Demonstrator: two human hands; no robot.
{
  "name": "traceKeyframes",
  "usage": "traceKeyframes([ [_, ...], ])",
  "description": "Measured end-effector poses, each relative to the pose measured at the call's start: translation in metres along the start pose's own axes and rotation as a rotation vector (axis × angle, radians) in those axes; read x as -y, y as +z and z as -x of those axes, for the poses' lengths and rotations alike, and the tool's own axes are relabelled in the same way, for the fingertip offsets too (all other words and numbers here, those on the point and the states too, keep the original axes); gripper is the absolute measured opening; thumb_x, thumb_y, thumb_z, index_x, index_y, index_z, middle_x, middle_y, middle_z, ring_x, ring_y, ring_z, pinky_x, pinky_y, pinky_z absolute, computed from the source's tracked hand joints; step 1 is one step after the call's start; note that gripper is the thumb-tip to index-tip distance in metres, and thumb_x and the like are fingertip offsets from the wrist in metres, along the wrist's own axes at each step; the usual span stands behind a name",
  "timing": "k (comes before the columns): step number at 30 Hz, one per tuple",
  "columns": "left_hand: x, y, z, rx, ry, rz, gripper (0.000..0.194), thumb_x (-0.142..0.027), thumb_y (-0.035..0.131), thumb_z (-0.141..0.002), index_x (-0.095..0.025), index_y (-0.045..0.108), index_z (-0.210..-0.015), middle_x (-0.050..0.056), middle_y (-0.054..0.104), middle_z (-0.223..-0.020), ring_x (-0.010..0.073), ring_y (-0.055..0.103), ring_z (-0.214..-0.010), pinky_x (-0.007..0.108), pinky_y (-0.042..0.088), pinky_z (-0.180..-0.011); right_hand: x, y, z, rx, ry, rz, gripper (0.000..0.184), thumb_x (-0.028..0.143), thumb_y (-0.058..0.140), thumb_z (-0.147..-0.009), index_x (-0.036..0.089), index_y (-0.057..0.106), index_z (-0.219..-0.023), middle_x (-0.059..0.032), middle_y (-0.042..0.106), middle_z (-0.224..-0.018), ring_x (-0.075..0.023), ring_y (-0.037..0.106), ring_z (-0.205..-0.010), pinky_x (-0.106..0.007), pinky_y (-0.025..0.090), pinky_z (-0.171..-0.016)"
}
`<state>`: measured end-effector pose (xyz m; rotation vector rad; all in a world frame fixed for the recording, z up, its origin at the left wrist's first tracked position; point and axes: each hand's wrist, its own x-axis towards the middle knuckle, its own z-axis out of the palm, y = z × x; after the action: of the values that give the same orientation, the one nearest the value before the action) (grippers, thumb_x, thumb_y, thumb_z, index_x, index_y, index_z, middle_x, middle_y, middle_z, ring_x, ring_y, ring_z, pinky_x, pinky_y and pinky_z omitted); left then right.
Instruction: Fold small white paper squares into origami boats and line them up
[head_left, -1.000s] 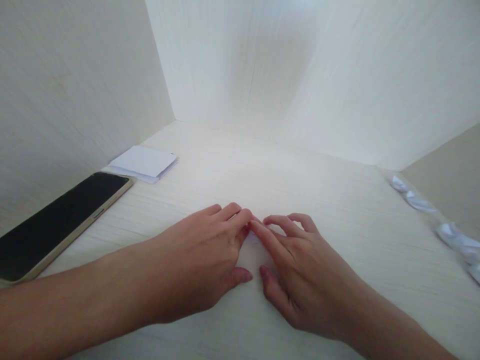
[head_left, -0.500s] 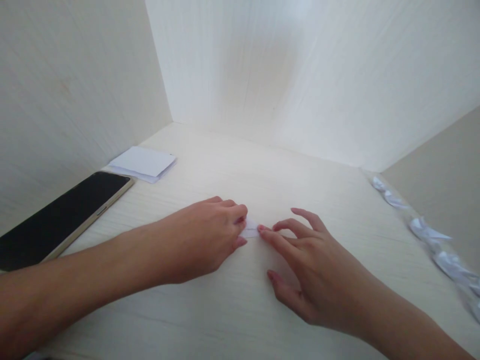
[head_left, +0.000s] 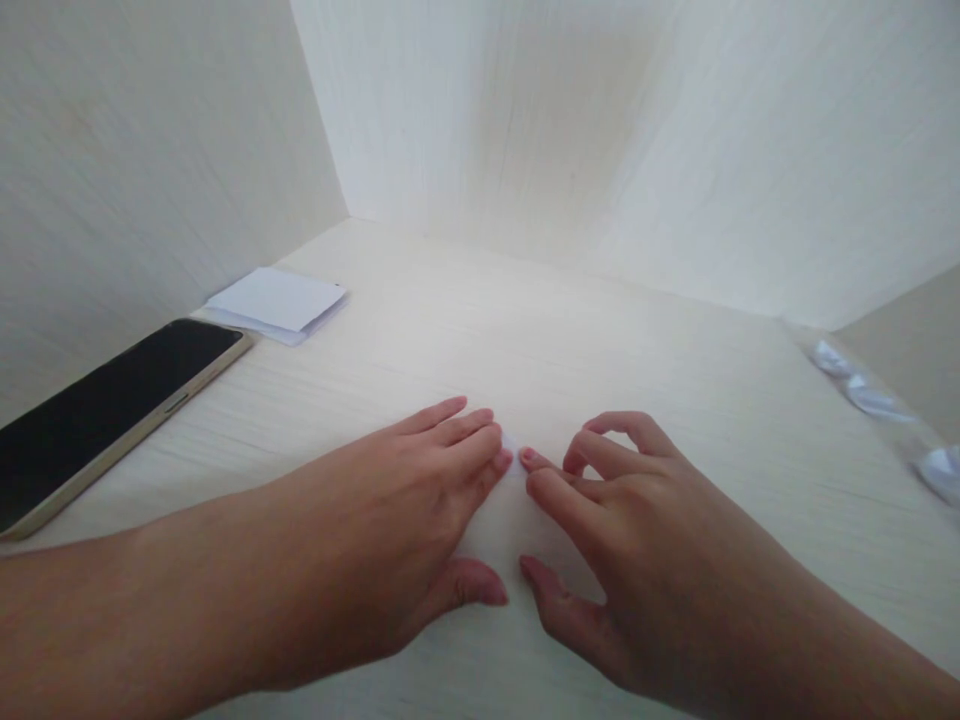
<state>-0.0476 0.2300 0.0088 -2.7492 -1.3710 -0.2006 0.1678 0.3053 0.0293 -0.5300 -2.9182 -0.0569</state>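
A small piece of white paper [head_left: 512, 452] lies flat on the pale wooden tabletop [head_left: 480, 330], mostly covered by fingers. My left hand [head_left: 420, 490] rests over its left part, fingers stretched out and thumb apart. From the other side, the fingertips of my right hand [head_left: 607, 530] press the paper's right end against the table. The right thumb stands apart, and the other fingers are bent and spread. How the paper is folded cannot be made out under the hands.
A stack of white paper sheets [head_left: 277, 300] lies at the back left, beside a dark-screened phone [head_left: 120, 410] in a pale case. Several crumpled-looking folded white paper pieces [head_left: 874, 397] line the right edge. Pale panels [head_left: 570, 130] enclose the table at the back and sides.
My left hand has gone from a curled pinch on the paper to outstretched fingers pressing on it. The right hand stays at the paper's right end. The view has shifted slightly.
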Motion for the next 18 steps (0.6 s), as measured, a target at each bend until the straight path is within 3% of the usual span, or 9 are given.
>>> traceKeyframes([
  [6, -0.005, 0.001, 0.016, 0.004, -0.091, 0.039, 0.081, -0.067, 0.035, -0.101, -0.006, 0.050, -0.152, 0.023, 0.055, -0.153, 0.0335, 0.052, -0.143, 0.045, 0.037, -0.121, -0.001, 0.003, 0.002, -0.019, 0.007, -0.012, 0.032, 0.040, 0.075, -0.083, 0.014, 0.076, -0.103, -0.0087, 0.073, -0.081, -0.0302, 0.067, -0.083, -0.047, 0.049, -0.087],
  [11, -0.013, 0.000, 0.007, -0.024, -0.015, -0.035, 0.074, -0.060, 0.035, -0.104, 0.000, 0.064, -0.137, 0.028, 0.064, -0.139, 0.0387, 0.064, -0.131, 0.052, 0.043, -0.114, 0.003, 0.003, 0.003, -0.011, -0.009, -0.019, 0.035, 0.042, 0.074, -0.085, 0.013, 0.075, -0.105, -0.0075, 0.075, -0.084, -0.0270, 0.066, -0.080, -0.049, 0.046, -0.095],
  [15, -0.018, -0.001, -0.001, -0.062, -0.036, -0.062, 0.080, -0.066, 0.036, -0.101, 0.000, 0.068, -0.132, 0.028, 0.066, -0.135, 0.0378, 0.066, -0.128, 0.050, 0.045, -0.113, 0.005, 0.005, 0.004, -0.019, -0.028, -0.025, 0.031, 0.043, 0.076, -0.084, 0.015, 0.074, -0.098, -0.0072, 0.077, -0.089, -0.0251, 0.065, -0.079, -0.050, 0.046, -0.097],
  [18, -0.011, -0.001, -0.007, -0.073, -0.039, -0.022, 0.069, -0.058, 0.039, -0.104, -0.002, 0.069, -0.131, 0.024, 0.069, -0.134, 0.0362, 0.068, -0.125, 0.050, 0.048, -0.111, 0.005, 0.008, 0.005, -0.049, -0.036, -0.013, 0.027, 0.041, 0.076, -0.085, 0.016, 0.075, -0.095, -0.0066, 0.078, -0.089, -0.0259, 0.066, -0.080, -0.050, 0.047, -0.094],
])
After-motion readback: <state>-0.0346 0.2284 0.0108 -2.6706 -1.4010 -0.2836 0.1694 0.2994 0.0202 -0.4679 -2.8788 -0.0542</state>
